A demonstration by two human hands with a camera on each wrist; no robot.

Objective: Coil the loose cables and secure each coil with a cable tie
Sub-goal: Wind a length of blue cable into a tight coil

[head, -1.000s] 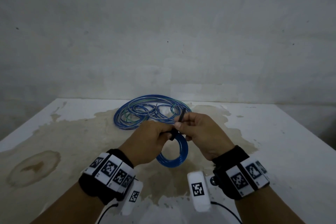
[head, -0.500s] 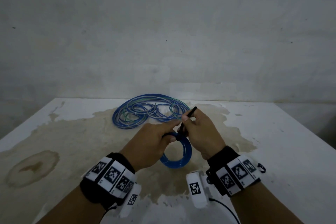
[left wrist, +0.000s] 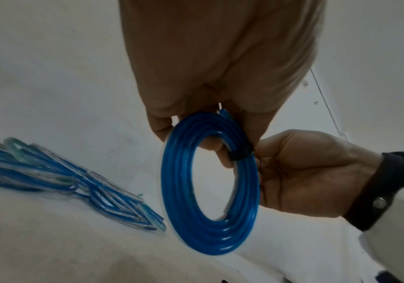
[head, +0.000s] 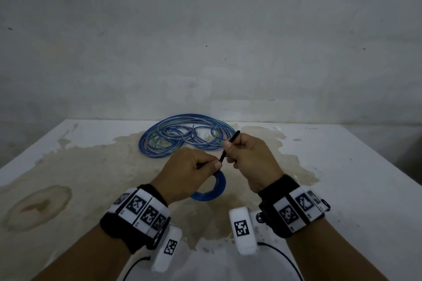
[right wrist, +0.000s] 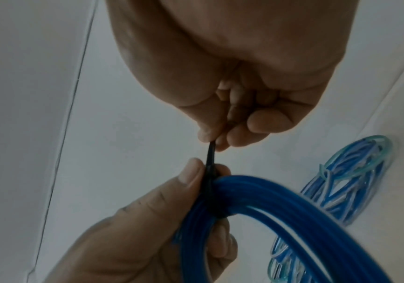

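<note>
**Pulling the tie tight**

The blue coil (left wrist: 210,191) hangs under the left hand (head: 189,173), which holds it up above the bench (head: 342,189). A black cable tie (right wrist: 211,166) is looped around the coil. Its long tail points up and away, into the right hand (head: 251,162), which pinches it just beside the left thumb. Pulling along that tail should tighten it. More loose cables (head: 182,139) lie past both hands.

place: bare room – unclear | stained white table (head: 342,189) | grey wall (head: 205,29)
</note>
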